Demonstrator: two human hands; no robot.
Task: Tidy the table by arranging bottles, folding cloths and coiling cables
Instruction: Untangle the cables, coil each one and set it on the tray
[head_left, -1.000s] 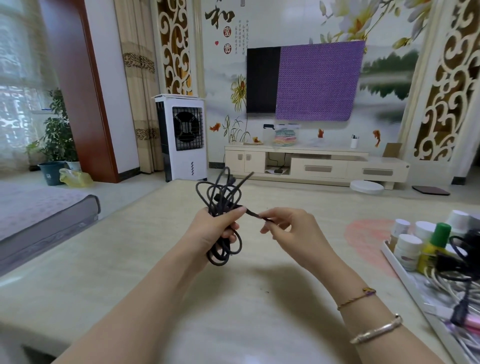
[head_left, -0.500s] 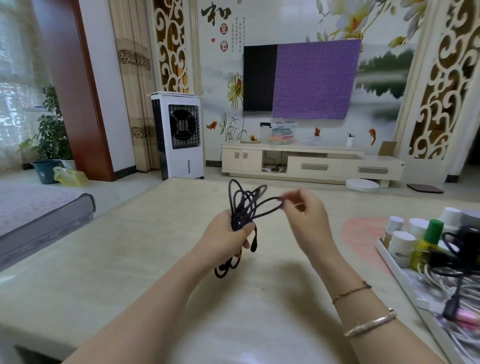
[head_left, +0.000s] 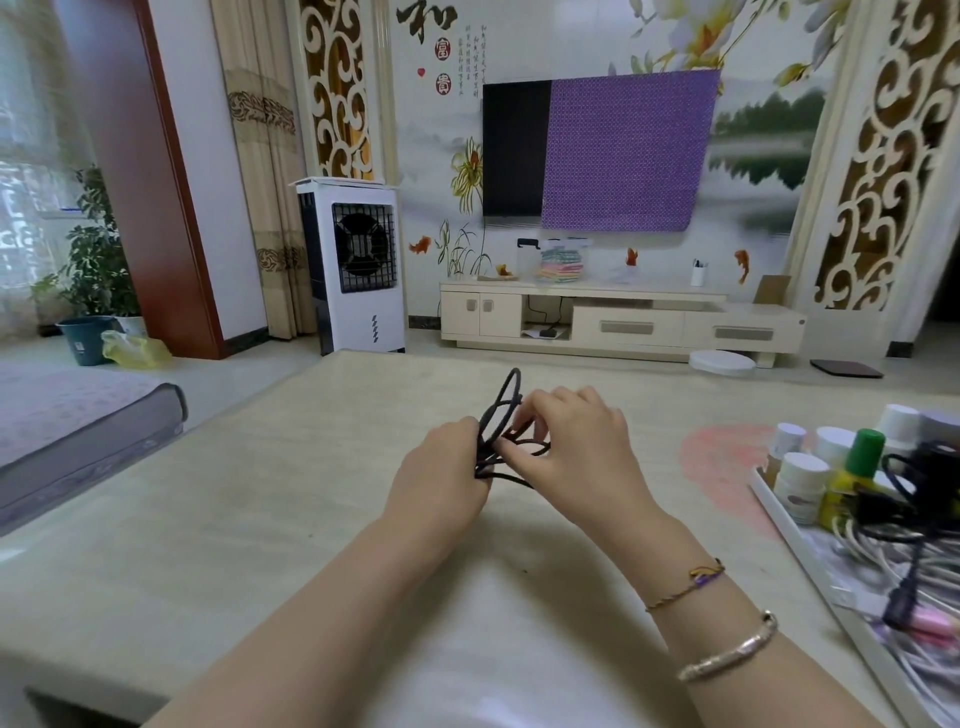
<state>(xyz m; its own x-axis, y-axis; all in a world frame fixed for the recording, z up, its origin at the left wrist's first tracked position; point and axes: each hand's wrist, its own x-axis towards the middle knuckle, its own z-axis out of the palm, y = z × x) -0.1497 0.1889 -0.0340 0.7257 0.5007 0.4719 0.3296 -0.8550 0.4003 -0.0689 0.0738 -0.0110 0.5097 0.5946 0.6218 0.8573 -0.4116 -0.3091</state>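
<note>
Two hands on black cable (head_left: 500, 441): left hand (head_left: 441, 475) clamps limp, springy coil; right hand (head_left: 571, 447) pinches loose end w/ fingertips. Grip bundle mid-loop.

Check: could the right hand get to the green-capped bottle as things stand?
Probably not yet: the right hand is busy on the black cable, and other cables drape beside the green-capped bottle.
</note>
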